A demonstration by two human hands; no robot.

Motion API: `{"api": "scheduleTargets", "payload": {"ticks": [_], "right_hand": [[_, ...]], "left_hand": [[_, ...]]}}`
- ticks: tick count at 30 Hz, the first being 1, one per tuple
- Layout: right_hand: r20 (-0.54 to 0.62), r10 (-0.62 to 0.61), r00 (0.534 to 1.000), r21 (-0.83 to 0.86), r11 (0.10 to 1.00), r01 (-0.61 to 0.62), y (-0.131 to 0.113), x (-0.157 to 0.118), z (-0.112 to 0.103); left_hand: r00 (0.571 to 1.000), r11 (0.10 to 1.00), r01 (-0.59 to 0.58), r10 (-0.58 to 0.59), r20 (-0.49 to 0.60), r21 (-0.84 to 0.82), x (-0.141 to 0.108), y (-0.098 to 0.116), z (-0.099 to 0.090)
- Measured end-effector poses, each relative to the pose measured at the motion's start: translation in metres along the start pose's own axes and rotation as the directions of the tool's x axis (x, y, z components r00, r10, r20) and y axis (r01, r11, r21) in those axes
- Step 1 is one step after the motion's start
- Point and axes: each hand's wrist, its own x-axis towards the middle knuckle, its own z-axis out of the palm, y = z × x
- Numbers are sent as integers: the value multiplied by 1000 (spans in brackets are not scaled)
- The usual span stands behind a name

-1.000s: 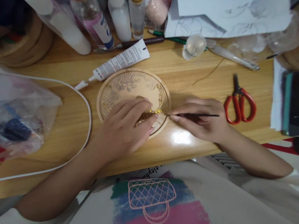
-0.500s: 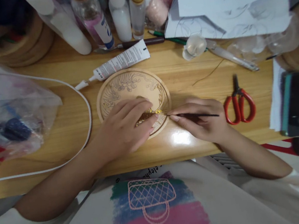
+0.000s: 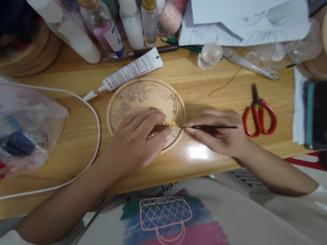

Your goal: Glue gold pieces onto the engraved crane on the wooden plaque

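Observation:
A round wooden plate [image 3: 134, 87] with dark carved line patterns lies on the table. My left hand [image 3: 138, 139] rests over its lower left part, fingers spread, with thumb and forefinger on either side of a gold piece [image 3: 157, 128] on the plate. At the plate's right edge, my right hand [image 3: 218, 131] is closed round a thin dark stick [image 3: 209, 126] like a pen. The stick's tip is near the gold strands at the lower right rim; whether it touches them cannot be made out. My left palm hides part of the plate.
A white tube [image 3: 133, 70] lies just behind the plate. Red-handled pliers [image 3: 259, 115] are right of my right hand, and a phone [image 3: 326, 113] is farther right. Bottles [image 3: 109, 37] and papers [image 3: 250, 5] stand or lie at the back. A white cable [image 3: 99, 127] curves at left.
The camera view has shifted slightly, so the table items at right appear a little more to the left. Both hands keep nearly the same pose over the plate.

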Motion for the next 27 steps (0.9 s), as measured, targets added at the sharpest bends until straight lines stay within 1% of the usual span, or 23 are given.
{"api": "scheduleTargets", "payload": {"ticks": [6, 9, 12, 16, 21, 27], "right_hand": [[-97, 44, 994, -46, 998, -48, 1, 0, -4], [-112, 41, 993, -53, 997, -47, 2, 0, -4], [-94, 32, 995, -26, 999, -34, 3, 0, -4], [-43, 32, 999, 20, 999, -31, 2, 0, -2], [-6, 28, 1000, 21, 999, -28, 1, 0, 0], [-5, 8, 1000, 27, 1000, -8, 2, -1, 1]], "left_hand": [[999, 997, 29, -28, 20, -66, -3, -2, 0], [1000, 996, 26, -26, 3, -83, -3, -3, 0], [999, 996, 28, -29, -14, -84, -4, -2, 0], [998, 997, 69, -69, -4, -43, -5, -2, 0], [1000, 999, 10, -9, -7, 34, -3, -1, -1], [999, 999, -33, 32, 32, 24, -2, 0, -1]]}}
